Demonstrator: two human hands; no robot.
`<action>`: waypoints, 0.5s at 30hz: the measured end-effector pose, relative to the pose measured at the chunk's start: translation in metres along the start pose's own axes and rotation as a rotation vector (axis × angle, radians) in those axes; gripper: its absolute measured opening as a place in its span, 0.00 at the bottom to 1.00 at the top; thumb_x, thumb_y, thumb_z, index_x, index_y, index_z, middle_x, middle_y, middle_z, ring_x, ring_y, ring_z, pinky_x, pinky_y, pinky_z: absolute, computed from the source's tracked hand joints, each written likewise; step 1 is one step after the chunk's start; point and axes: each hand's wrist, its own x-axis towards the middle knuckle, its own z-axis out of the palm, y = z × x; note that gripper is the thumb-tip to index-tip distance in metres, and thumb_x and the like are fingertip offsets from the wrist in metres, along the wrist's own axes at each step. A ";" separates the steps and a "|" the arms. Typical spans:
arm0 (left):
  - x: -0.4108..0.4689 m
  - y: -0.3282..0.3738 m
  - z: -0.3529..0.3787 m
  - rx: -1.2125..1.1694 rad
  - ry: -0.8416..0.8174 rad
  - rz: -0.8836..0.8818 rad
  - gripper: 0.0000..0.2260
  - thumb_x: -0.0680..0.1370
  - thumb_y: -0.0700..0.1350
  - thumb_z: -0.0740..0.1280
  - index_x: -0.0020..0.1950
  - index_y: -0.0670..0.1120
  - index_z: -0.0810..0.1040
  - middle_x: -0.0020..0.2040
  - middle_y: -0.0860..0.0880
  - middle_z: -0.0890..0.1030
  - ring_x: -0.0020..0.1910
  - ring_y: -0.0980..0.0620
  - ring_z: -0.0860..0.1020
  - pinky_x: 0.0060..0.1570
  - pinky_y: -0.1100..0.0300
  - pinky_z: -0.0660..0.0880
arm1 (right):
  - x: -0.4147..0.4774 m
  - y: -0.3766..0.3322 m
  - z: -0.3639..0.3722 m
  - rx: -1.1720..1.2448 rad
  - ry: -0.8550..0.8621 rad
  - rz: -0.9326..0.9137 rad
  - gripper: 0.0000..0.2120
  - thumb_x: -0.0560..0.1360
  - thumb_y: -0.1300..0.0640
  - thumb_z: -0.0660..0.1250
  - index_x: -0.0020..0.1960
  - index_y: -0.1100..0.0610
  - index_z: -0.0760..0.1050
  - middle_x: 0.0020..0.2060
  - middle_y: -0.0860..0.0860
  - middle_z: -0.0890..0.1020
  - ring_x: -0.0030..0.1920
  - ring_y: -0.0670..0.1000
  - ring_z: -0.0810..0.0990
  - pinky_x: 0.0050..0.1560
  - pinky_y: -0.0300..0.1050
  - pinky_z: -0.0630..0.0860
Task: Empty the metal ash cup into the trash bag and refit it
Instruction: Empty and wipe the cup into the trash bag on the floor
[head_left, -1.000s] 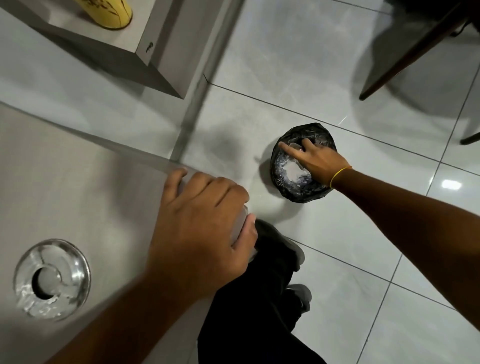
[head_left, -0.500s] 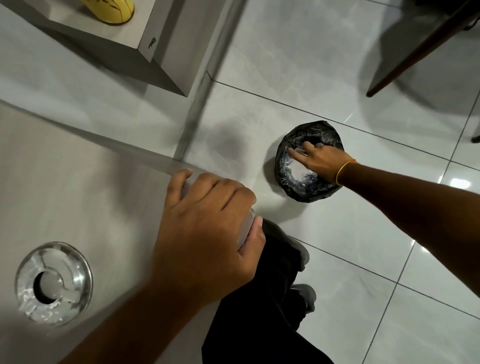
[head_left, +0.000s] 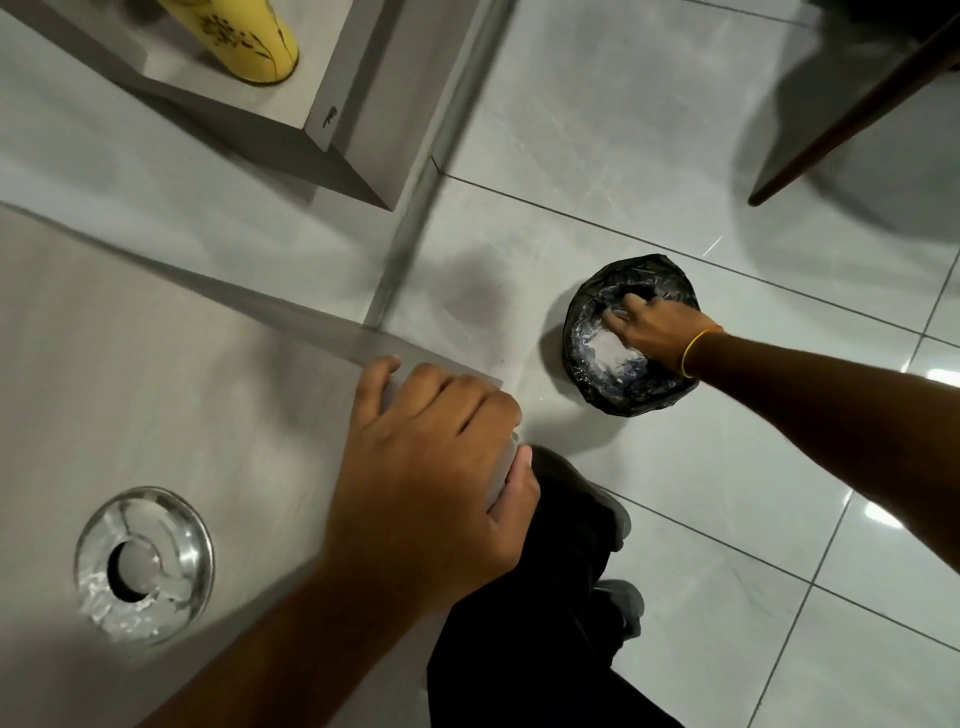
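A black trash bag (head_left: 636, 389) stands open on the tiled floor, its inside dusted with pale ash. My right hand (head_left: 657, 332), with a yellow band at the wrist, reaches into its mouth, fingers curled down over a pale patch (head_left: 610, 353). Whether the metal ash cup is under that hand I cannot tell. My left hand (head_left: 431, 467) grips the corner of the grey countertop (head_left: 182, 389), thumb over the edge. A shiny metal ring (head_left: 196, 545) with a dark round hole sits in the countertop at the lower left, smeared with ash.
A yellow flowered vase (head_left: 249, 36) stands on a lower shelf at the top left. A dark wooden furniture leg (head_left: 841, 119) slants in at the top right. My black trousers (head_left: 519, 649) and a grey shoe (head_left: 621, 603) are below the counter corner.
My right hand has shifted a little inside the bag, its fingers curling down toward the far side. My left hand stays on the counter corner.
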 end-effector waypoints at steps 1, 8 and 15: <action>0.000 0.000 0.000 -0.001 -0.002 0.004 0.11 0.79 0.54 0.67 0.54 0.48 0.82 0.52 0.50 0.84 0.53 0.47 0.79 0.68 0.38 0.69 | -0.003 0.001 -0.002 0.077 0.019 0.048 0.30 0.81 0.62 0.61 0.81 0.57 0.56 0.59 0.62 0.74 0.48 0.64 0.85 0.49 0.57 0.83; 0.002 0.000 -0.002 0.049 -0.091 -0.020 0.11 0.78 0.57 0.65 0.54 0.51 0.77 0.52 0.52 0.80 0.54 0.47 0.75 0.69 0.40 0.67 | -0.043 0.004 -0.033 0.976 0.080 0.594 0.33 0.72 0.63 0.73 0.76 0.53 0.71 0.64 0.68 0.81 0.62 0.71 0.80 0.63 0.59 0.78; 0.004 0.012 -0.019 0.041 -0.238 -0.047 0.13 0.74 0.54 0.64 0.56 0.50 0.74 0.57 0.46 0.77 0.57 0.39 0.74 0.66 0.37 0.69 | -0.123 -0.022 -0.134 1.559 0.282 0.802 0.20 0.78 0.65 0.70 0.69 0.58 0.79 0.53 0.64 0.86 0.46 0.64 0.87 0.43 0.53 0.88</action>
